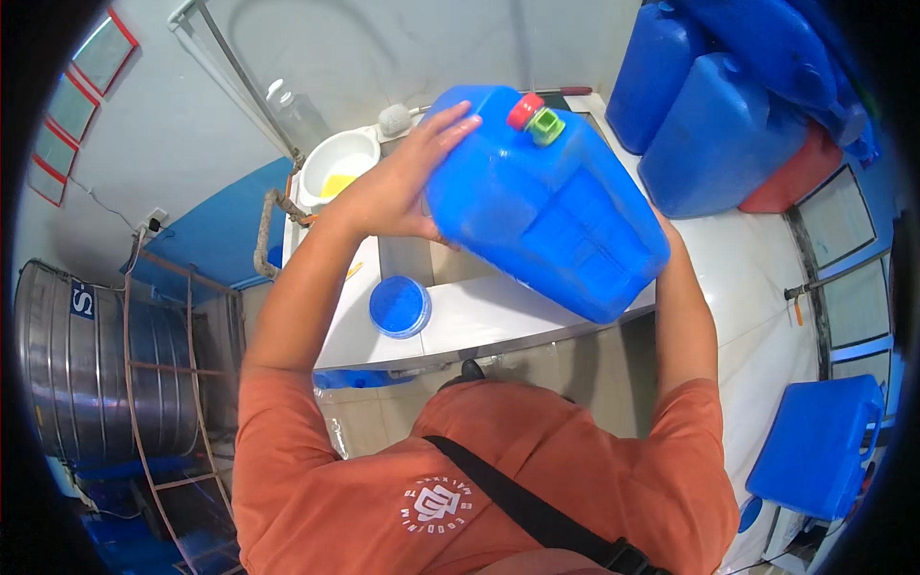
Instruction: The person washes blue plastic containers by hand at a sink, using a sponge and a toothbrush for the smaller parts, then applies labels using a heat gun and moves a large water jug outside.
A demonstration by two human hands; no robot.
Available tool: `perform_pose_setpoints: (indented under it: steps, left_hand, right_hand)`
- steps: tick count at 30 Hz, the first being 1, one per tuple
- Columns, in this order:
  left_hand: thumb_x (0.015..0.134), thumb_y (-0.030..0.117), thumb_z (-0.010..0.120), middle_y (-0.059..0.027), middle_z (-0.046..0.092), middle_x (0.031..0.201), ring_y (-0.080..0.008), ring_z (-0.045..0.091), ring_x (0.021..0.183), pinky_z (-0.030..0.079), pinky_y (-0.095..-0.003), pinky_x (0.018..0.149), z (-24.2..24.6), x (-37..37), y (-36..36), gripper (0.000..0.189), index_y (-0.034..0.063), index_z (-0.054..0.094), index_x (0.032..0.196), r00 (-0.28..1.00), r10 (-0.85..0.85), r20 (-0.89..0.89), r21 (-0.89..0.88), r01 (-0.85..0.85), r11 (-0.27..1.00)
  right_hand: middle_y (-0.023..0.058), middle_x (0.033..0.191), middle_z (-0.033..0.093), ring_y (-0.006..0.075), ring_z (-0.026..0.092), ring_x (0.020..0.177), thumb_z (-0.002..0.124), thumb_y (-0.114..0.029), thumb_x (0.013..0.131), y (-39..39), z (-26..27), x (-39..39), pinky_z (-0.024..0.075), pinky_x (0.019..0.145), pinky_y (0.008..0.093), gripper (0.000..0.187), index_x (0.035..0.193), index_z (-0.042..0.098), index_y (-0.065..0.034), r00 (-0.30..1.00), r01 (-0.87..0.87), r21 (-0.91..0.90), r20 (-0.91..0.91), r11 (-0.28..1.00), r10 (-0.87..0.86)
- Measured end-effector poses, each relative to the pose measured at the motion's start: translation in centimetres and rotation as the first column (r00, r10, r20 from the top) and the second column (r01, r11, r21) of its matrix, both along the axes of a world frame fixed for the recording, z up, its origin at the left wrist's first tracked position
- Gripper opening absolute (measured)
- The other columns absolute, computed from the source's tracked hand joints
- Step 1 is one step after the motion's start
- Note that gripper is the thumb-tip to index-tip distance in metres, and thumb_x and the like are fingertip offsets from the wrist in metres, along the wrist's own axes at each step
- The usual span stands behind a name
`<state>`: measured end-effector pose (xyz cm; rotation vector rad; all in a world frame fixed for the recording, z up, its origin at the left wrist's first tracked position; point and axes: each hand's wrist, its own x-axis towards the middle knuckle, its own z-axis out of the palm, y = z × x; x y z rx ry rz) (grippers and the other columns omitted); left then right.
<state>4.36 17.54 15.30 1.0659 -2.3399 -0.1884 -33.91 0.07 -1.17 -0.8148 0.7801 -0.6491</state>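
A large blue plastic jerrycan [496, 194] is held up at a tilt over a white-tiled counter basin. At its top sits a green spigot [546, 128] with a red cap [525, 111] beside it. My left hand [410, 183] grips the can's left end, fingers spread over its upper edge and thumb underneath. Around the can's right end reaches my right hand [668, 241], mostly hidden behind the plastic. Below my left hand, a round blue lid [399, 305] tops a jar on the counter's front ledge.
A white plastic basin [311, 169] with a yellow sponge [336, 185] and a clear bottle [298, 115] stand at the back left. Several blue jerrycans [711, 144] crowd the right side, near a red container [798, 169]. Another blue can [812, 445] is lower right. A steel tank [100, 359] stands left.
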Motion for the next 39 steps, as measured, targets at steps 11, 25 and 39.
perform_pose_setpoints:
  steps: [11,25,39]
  left_hand:
    - [0.049,0.042,0.097,-0.0235,0.050,0.140,-0.0415,0.049,0.131,0.042,-0.0477,0.110,-6.8,-0.2,-4.3,0.122,0.0053,0.034,0.147,0.939,0.322,-0.118,0.197,-0.296,0.935]
    - [0.048,0.042,0.098,-0.0238,0.053,0.138,-0.0390,0.054,0.127,0.044,-0.0442,0.108,-12.4,-4.3,-16.4,0.124,-0.0008,0.035,0.147,0.862,0.464,-0.203,0.277,-0.404,0.872]
    - [0.047,0.045,0.097,-0.0231,0.053,0.138,-0.0384,0.055,0.125,0.046,-0.0440,0.106,-10.6,-4.4,-16.7,0.124,0.0007,0.038,0.146,0.872,0.470,-0.139,0.234,-0.432,0.871]
  right_hand:
    - [-0.0014,0.084,0.063,0.0093,0.056,0.070,0.062,-0.026,0.097,-15.9,11.3,7.6,0.0481,0.066,0.0256,0.020,0.102,0.065,-0.0074,0.845,-0.248,-0.551,-0.526,0.797,-0.100]
    - [0.0087,0.104,0.070,0.0170,0.069,0.091,0.061,-0.020,0.096,-22.2,16.1,20.5,0.0575,0.088,0.0316,0.024,0.111,0.066,-0.0021,0.745,-0.652,-0.447,-0.527,0.613,0.408]
    - [0.0035,0.115,0.069,0.0164,0.062,0.104,0.061,-0.038,0.099,-21.6,13.2,21.3,0.0486,0.095,0.0316,0.041,0.124,0.068,-0.0063,0.368,-0.923,-0.240,-0.779,0.300,0.508]
